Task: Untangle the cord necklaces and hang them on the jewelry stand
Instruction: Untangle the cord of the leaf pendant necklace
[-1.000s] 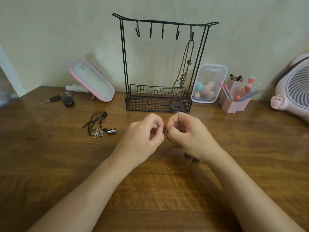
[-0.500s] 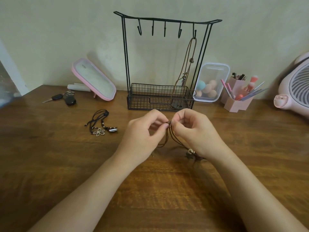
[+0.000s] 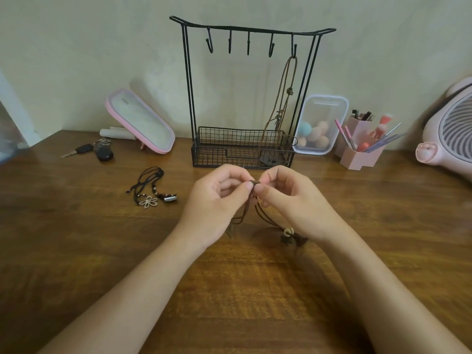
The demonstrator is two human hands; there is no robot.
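Both hands are meeting above the middle of the wooden tabletop [image 3: 76, 251], just in front of the black wire jewelry stand [image 3: 251, 98]. The left hand [image 3: 217, 203] and the right hand [image 3: 293, 200] are each pinching the same small spot on a dark brown cord necklace [image 3: 258, 213], thumb and forefinger closed tight on it, the two pinches almost touching. The other fingers [image 3: 229, 186] are curling loosely inward. It may be a knot between the thumbs, though the spot is too small to tell.

Below the pinch, the brown strands are hanging down and trailing onto the wood, ending in a pale ring bead and dark pendant pieces [image 3: 290, 233] lying just beside the right wrist. A looser loop is sagging under the left hand.

A lighter brown necklace [image 3: 287, 98] is hanging from the rightmost hook of the stand, its lower end dropping into the wire basket at the base. The other four hooks are carrying nothing. To the left, apart from the hands, a tangle of black cord necklaces [image 3: 150, 187] with a flower pendant is lying flat on the tabletop.
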